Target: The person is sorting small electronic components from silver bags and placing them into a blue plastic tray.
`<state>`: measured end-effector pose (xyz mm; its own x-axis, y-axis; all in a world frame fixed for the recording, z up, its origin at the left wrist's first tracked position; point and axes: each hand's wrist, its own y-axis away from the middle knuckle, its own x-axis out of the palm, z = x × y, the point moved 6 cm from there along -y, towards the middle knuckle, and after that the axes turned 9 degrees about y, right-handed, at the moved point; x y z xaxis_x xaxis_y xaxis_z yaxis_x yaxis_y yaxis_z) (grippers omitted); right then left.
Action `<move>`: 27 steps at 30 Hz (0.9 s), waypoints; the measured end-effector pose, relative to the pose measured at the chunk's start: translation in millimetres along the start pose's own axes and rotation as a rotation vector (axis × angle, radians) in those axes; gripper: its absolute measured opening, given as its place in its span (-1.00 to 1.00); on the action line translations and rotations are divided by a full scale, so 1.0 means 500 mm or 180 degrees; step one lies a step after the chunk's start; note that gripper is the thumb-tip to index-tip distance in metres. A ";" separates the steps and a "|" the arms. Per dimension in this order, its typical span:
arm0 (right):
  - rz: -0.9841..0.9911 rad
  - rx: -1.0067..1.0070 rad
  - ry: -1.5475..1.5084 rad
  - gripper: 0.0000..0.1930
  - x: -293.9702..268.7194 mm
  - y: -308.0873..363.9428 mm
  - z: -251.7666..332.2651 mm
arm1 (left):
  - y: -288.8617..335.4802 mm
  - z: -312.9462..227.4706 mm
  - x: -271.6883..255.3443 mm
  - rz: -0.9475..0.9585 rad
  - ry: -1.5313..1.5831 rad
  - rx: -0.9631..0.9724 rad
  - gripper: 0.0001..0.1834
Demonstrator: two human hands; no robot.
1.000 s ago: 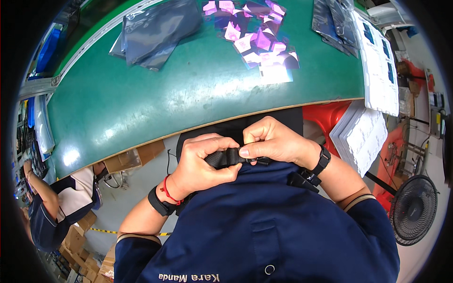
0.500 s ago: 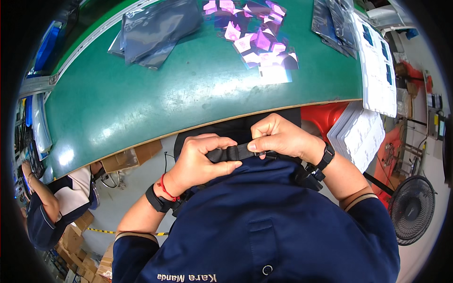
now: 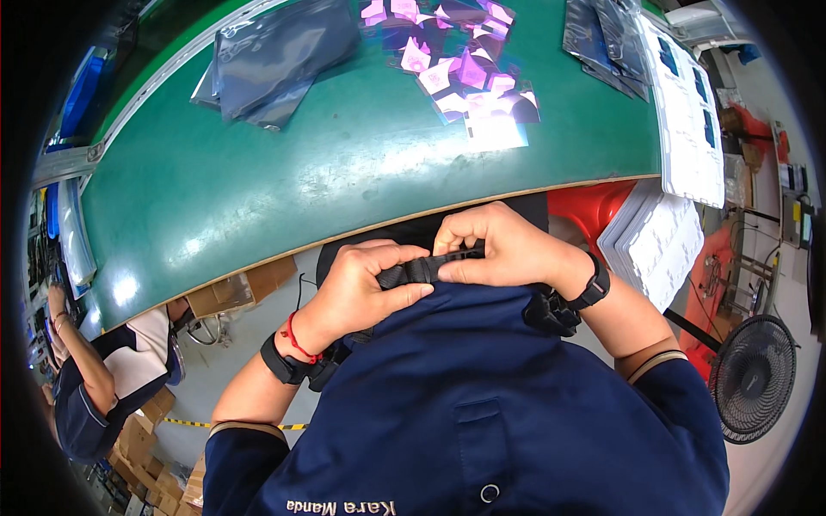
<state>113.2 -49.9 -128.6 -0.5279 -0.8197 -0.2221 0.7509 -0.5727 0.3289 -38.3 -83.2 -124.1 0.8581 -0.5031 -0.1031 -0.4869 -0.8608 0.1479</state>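
A black webbing strap [image 3: 416, 273] runs between my two hands in front of my waist, just below the table's near edge. My left hand [image 3: 366, 282] is closed on its left part, thumb below and fingers above. At its right part, my right hand [image 3: 495, 248] pinches the strap with thumb and bent fingers. A dark fitting, perhaps a buckle, shows partly between the right fingers; the rest is hidden. Each wrist wears a black band, and a red cord circles the left wrist.
On the green table [image 3: 258, 198] lie grey plastic bags [image 3: 284, 60], shiny purple film pieces [image 3: 473, 69] and more bags [image 3: 607, 47]. White trays [image 3: 654, 241] are stacked at right, near a black fan [image 3: 753, 378]. A co-worker [image 3: 112, 378] sits at left by cardboard boxes [image 3: 133, 439].
My right hand has slid left along the strap, closer to my left hand, and now covers more of it. The left hand stays closed on it. The co-worker's arm has shifted slightly.
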 end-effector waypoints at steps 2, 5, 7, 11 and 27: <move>-0.0262 -0.0333 0.0830 -0.76 -0.009 0.002 0.036 | -0.001 0.003 -0.008 -0.0034 0.0079 -0.0144 -0.65; -0.0429 -0.0524 0.1364 -0.72 -0.006 0.007 0.045 | 0.001 0.009 -0.007 -0.0084 0.0467 -0.0391 -0.65; -0.0632 -0.0764 0.1494 -0.73 -0.008 0.010 0.053 | 0.003 0.012 -0.008 -0.0102 0.0645 -0.0463 -0.65; -0.0465 -0.0208 0.1049 -0.81 -0.012 0.005 0.041 | 0.005 0.013 -0.008 -0.0173 0.0777 -0.0327 -0.63; 0.1098 0.0444 -0.0600 -0.71 0.009 0.012 0.025 | -0.002 -0.064 0.016 -0.0002 -0.0341 0.0516 -0.75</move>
<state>110.4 -56.9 -116.1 -0.3280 -0.9403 0.0905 0.8423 -0.2477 0.4788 -25.6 -83.7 -93.5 0.8402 -0.5005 -0.2087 -0.5139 -0.8578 -0.0117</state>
